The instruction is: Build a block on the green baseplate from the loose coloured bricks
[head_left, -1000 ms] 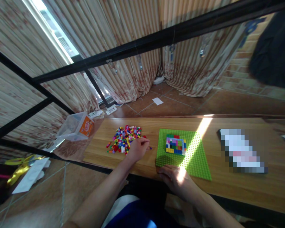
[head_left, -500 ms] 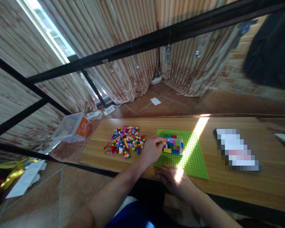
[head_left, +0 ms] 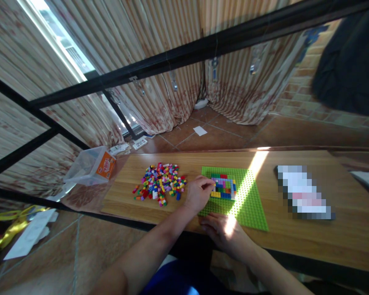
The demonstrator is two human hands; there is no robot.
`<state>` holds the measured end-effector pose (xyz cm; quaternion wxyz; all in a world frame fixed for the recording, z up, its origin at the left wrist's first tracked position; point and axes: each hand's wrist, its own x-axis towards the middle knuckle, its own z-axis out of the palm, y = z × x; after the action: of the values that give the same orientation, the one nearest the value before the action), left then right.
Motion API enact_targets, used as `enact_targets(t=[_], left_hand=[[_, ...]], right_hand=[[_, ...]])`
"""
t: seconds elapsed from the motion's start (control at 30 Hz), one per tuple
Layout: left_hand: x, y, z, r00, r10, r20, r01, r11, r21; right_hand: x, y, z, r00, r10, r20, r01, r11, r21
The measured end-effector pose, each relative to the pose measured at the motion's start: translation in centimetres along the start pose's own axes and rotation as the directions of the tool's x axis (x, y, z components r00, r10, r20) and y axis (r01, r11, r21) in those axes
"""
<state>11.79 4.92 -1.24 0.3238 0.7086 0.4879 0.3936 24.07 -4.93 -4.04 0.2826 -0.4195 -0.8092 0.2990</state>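
Note:
My left hand (head_left: 199, 192) reaches over the left side of a green studded baseplate (head_left: 252, 209). Its thumb and forefinger are pinched on a small yellow toy brick, mostly hidden by the fingertips, at the left edge of a low build of coloured toy bricks (head_left: 224, 189). Blue, yellow, green, red and purple bricks show in that build. My right hand (head_left: 223, 227) lies at the near edge of the baseplate, fingers loosely laid out, with nothing seen in it.
A loose heap of small coloured bricks (head_left: 162, 182) lies left of the baseplate on the wooden table (head_left: 123, 192). A blurred-out phone-like object (head_left: 304, 192) lies to the right. A clear plastic bin (head_left: 87, 166) with an orange label stands beyond the table's left end.
The view has shifted slightly. My left hand stays at the build's left edge, with its fingertips a little nearer to the bricks. My right hand has not visibly moved.

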Motion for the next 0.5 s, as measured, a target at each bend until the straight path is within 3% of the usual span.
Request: enact_targets(t=[0.2,0.5], left_hand=[[-0.02,-0.05,0.28,0.999,-0.043,0.002,0.043,0.999,-0.02],[0.33,-0.73,0.46,0.978,-0.201,0.06,0.206,0.973,-0.107]], right_hand=[[0.03,0.03,-0.04,1.0,0.0,0.003,0.0,1.0,0.011],[-0.02,-0.02,-0.1,0.998,-0.047,-0.037,0.048,0.999,0.01]])
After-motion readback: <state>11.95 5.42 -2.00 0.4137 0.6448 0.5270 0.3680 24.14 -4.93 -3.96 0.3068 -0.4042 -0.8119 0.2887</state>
